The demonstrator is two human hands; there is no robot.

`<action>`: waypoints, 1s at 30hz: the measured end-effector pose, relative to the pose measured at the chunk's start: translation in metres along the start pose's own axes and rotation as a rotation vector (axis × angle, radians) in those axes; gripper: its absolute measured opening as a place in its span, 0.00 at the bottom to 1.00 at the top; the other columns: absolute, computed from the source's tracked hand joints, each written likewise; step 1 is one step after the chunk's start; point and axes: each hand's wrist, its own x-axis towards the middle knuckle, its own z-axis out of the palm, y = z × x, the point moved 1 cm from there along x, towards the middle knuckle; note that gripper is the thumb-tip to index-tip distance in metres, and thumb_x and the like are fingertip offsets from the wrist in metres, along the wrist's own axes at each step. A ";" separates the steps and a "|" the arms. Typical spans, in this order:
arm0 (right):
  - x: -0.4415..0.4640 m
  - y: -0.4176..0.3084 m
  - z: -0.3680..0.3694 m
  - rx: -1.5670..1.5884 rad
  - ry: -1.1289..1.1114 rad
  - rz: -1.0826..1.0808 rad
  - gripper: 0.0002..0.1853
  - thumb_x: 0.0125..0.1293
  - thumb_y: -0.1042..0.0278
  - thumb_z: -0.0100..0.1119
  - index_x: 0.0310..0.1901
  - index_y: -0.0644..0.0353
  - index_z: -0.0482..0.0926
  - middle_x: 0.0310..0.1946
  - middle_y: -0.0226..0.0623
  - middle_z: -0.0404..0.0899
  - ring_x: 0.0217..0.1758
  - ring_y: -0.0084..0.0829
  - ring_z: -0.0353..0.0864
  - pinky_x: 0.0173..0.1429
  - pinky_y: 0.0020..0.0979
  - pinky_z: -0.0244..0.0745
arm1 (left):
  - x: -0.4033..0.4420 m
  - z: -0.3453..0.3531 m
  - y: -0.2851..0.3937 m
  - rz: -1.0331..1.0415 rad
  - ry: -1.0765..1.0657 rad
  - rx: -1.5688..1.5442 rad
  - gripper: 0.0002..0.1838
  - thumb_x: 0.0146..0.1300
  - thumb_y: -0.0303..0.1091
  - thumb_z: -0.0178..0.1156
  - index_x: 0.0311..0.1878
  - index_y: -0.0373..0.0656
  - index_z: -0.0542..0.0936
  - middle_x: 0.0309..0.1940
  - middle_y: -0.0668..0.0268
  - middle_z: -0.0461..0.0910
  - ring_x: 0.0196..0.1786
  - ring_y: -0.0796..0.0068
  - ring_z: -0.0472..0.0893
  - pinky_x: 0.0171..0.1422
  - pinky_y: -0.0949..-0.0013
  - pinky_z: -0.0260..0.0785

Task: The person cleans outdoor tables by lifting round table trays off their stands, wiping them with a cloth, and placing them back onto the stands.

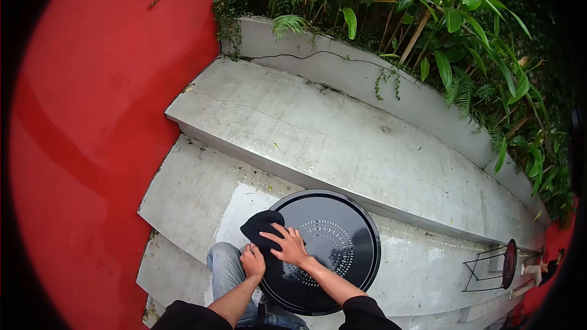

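Note:
A dark, soft-looking black cloth item [260,223], rounded with one pointed corner, is above the left rim of a round black table [362,250]. My left hand [252,261] is closed at its lower edge and seems to pinch it; the fingertips are partly hidden. My right hand [290,247] lies over the cloth item's right side with its fingers spread, above the tabletop. Rings of small pale marks pattern the glossy tabletop. What kind of cloth item it is, I cannot tell.
Curved pale concrete steps [293,125] surround the table, with a red floor [79,146] at left. Behind a low wall [342,61] grow green plants [452,36]. Another small round table [509,264] with thin legs stands at right. My jeans-clad leg [225,278] is beside the table.

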 end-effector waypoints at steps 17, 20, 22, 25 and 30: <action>-0.181 0.079 -0.052 -0.501 0.709 1.496 0.39 0.72 0.53 0.60 0.80 0.44 0.53 0.72 0.68 0.55 0.64 0.58 0.68 0.65 0.51 0.62 | 0.000 0.011 -0.018 0.033 0.059 0.030 0.23 0.75 0.45 0.48 0.42 0.30 0.80 0.33 0.35 0.80 0.41 0.29 0.79 0.49 0.39 0.69; -0.158 0.083 -0.053 -0.556 0.731 1.563 0.39 0.71 0.56 0.61 0.79 0.42 0.53 0.74 0.63 0.53 0.63 0.55 0.68 0.64 0.49 0.62 | 0.000 0.008 -0.011 0.039 0.037 0.035 0.23 0.75 0.45 0.48 0.41 0.31 0.79 0.33 0.35 0.81 0.40 0.29 0.79 0.49 0.39 0.69; -0.121 0.093 -0.065 -0.445 0.784 1.600 0.39 0.69 0.59 0.64 0.78 0.40 0.56 0.76 0.55 0.51 0.67 0.53 0.65 0.66 0.50 0.61 | 0.002 0.007 -0.010 0.038 0.042 0.022 0.23 0.75 0.45 0.48 0.40 0.31 0.79 0.33 0.35 0.81 0.40 0.30 0.79 0.49 0.40 0.70; -0.060 0.117 -0.058 -0.397 0.802 1.433 0.40 0.67 0.60 0.65 0.77 0.38 0.57 0.77 0.51 0.51 0.65 0.53 0.66 0.65 0.50 0.61 | 0.001 0.004 -0.007 0.017 0.038 -0.008 0.24 0.74 0.47 0.50 0.40 0.31 0.80 0.33 0.35 0.81 0.41 0.31 0.80 0.48 0.41 0.71; 0.029 0.067 -0.021 -0.231 0.564 0.914 0.39 0.62 0.60 0.67 0.75 0.35 0.64 0.77 0.46 0.54 0.62 0.52 0.68 0.63 0.51 0.63 | 0.002 -0.001 -0.006 0.046 0.042 -0.070 0.27 0.73 0.52 0.52 0.41 0.31 0.82 0.34 0.37 0.82 0.41 0.34 0.82 0.48 0.44 0.72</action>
